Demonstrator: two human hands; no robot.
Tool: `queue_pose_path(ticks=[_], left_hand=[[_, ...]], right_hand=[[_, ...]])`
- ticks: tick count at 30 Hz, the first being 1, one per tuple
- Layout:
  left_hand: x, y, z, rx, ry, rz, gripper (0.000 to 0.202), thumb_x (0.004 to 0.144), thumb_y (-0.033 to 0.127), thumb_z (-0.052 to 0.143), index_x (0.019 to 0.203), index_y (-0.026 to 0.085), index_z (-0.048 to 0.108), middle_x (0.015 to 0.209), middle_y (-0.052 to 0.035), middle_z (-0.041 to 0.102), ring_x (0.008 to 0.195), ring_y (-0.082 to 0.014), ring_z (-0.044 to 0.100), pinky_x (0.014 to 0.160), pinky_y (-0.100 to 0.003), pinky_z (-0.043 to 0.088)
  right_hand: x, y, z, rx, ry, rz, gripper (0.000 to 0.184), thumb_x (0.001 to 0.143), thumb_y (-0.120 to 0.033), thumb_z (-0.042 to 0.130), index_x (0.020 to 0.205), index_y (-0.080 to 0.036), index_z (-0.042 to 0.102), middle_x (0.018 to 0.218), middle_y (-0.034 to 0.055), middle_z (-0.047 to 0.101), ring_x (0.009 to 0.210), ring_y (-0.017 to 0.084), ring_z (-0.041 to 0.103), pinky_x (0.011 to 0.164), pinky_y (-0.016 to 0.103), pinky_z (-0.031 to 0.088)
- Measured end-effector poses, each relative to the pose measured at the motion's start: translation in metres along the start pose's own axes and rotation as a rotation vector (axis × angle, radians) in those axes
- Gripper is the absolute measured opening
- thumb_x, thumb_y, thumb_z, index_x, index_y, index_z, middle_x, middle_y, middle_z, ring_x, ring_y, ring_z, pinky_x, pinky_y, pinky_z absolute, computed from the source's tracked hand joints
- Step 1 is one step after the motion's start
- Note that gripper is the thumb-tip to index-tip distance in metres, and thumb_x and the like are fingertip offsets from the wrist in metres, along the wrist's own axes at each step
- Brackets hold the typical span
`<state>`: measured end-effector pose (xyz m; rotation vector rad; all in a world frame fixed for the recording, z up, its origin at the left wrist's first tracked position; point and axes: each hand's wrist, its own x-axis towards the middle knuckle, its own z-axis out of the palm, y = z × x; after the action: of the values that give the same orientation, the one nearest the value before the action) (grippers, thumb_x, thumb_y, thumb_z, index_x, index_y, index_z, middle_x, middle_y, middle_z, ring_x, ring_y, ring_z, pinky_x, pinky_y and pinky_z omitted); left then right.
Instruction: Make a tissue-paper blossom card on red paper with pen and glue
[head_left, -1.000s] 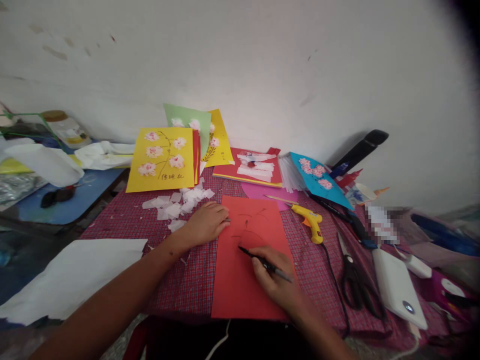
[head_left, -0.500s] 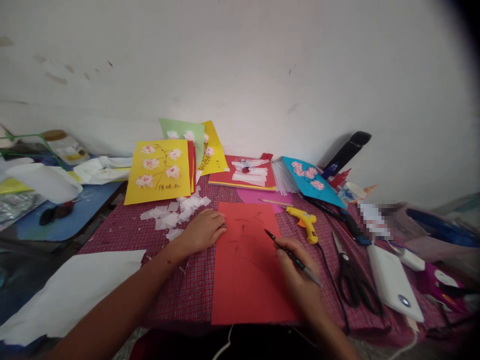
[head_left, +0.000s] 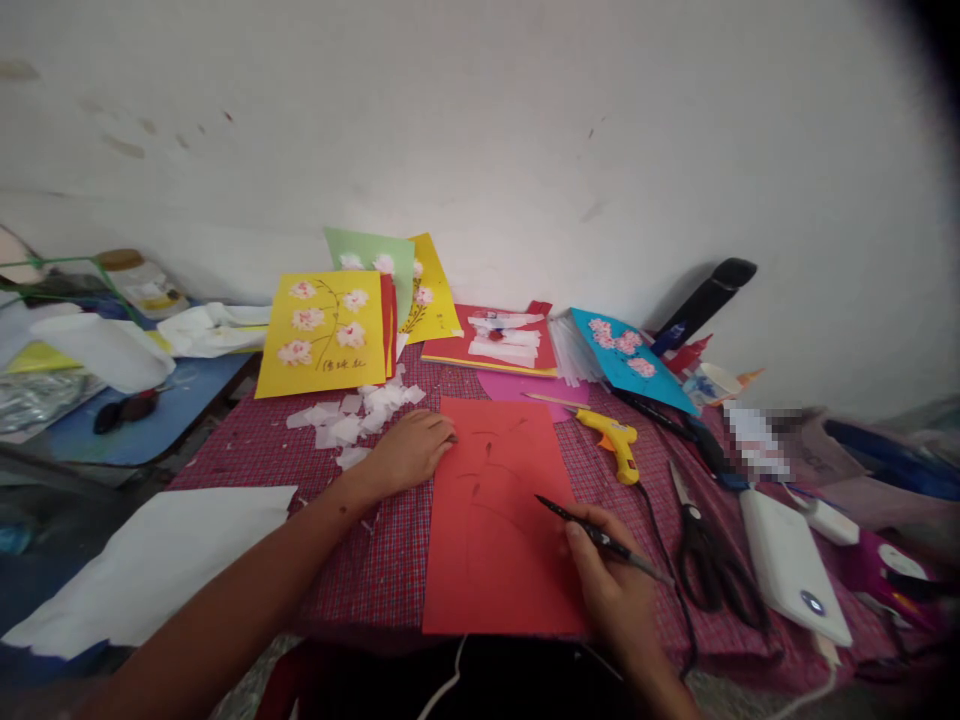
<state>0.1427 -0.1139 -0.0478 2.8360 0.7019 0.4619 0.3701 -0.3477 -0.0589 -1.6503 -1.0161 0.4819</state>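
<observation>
A red sheet of paper (head_left: 499,570) lies before me, bearing thin dark curved lines and a few small leaf-like marks. My right hand (head_left: 611,560) grips a black brush pen (head_left: 604,540) at the sheet's right side; its dark tip points up and left over the paper. Whether the tip touches the sheet I cannot tell. At the sheet's upper left edge rests my left hand (head_left: 411,452), fingers closed together, with a small dark thing showing at the fingertips. Pieces of white tissue paper (head_left: 367,412) are scattered beyond my left hand.
To the right lie a yellow glue gun (head_left: 616,440), black-handled scissors (head_left: 709,560) and a white power bank (head_left: 795,565). Cards with paper flowers, including a yellow card (head_left: 322,335) and a blue card (head_left: 630,355), stand toward the wall. A white sheet (head_left: 165,560) lies left.
My right hand has moved the brush pen lower over the red paper, toward me. My left hand stays at the sheet's edge. The camera view has shifted slightly.
</observation>
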Motion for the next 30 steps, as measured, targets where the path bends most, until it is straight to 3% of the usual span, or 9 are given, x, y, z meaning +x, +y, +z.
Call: queue_pose_path(ticks=[8, 23, 30], left_hand=[[-0.001, -0.001, 0.000, 0.014, -0.028, 0.011, 0.020, 0.102, 0.025, 0.046, 0.106, 0.018, 0.064, 0.113, -0.0092, 0.067, 0.110, -0.0235, 0.059, 0.101, -0.041, 0.044], [-0.001, 0.000, -0.002, 0.005, -0.017, 0.024, 0.018, 0.101, 0.025, 0.048, 0.105, 0.017, 0.064, 0.114, -0.0095, 0.067, 0.111, -0.0241, 0.059, 0.101, -0.041, 0.044], [0.000, 0.002, -0.004, -0.010, 0.030, 0.025, 0.017, 0.101, 0.025, 0.048, 0.104, 0.018, 0.064, 0.107, -0.0076, 0.069, 0.103, -0.0229, 0.061, 0.097, -0.040, 0.045]], right_hand=[[0.005, -0.002, 0.004, 0.059, -0.031, 0.043, 0.028, 0.088, -0.046, 0.067, 0.098, -0.020, 0.071, 0.076, 0.0049, 0.071, 0.062, 0.019, 0.065, 0.056, 0.029, 0.054], [0.004, 0.007, 0.004, 0.036, -0.082, 0.041, 0.025, 0.091, -0.041, 0.065, 0.103, -0.020, 0.069, 0.079, 0.0039, 0.069, 0.067, 0.019, 0.063, 0.060, 0.029, 0.052], [0.004, 0.006, 0.004, 0.074, -0.074, 0.051, 0.025, 0.091, -0.042, 0.066, 0.102, -0.019, 0.069, 0.077, 0.0033, 0.069, 0.065, 0.018, 0.062, 0.058, 0.027, 0.051]])
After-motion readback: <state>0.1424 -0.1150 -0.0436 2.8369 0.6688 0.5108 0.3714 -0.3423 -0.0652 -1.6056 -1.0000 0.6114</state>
